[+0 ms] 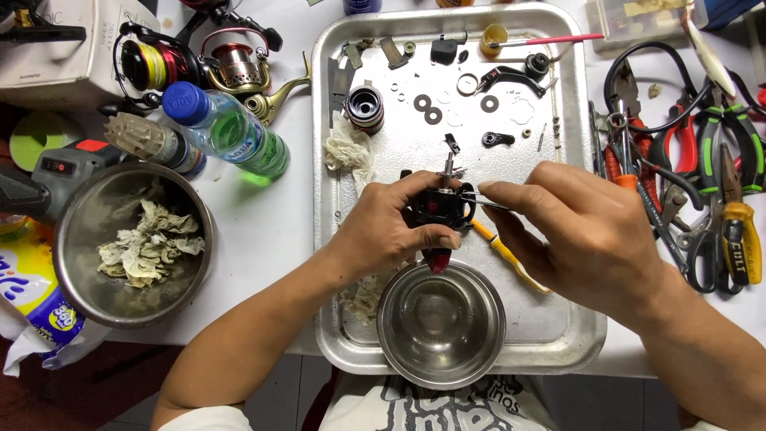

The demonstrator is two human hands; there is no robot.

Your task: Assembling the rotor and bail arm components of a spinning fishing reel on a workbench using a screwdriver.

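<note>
From the head camera, the left hand (383, 235) is gripping a small black and red reel body (441, 209) over the metal tray (570, 239), fingers wrapped closed around it. The right hand (578, 231) is pinching a thin metal pick (483, 201) and touching its tip to the reel's side. This looks like a disassembly or cleaning step; the next move seems to call for a steady, fine tip placement. A shiny round steel bowl (440, 323) is sitting just below the reel, and a yellow-handled screwdriver (507, 255) is lying under the right hand. Flat washers (423, 102) and small dark parts are lying scattered on the dull tray. On the white desk (271, 223), a larger bowl (132, 243) is holding crumpled tissue, beside a green plastic bottle (227, 128); pliers (738, 231) are lying at right
</note>
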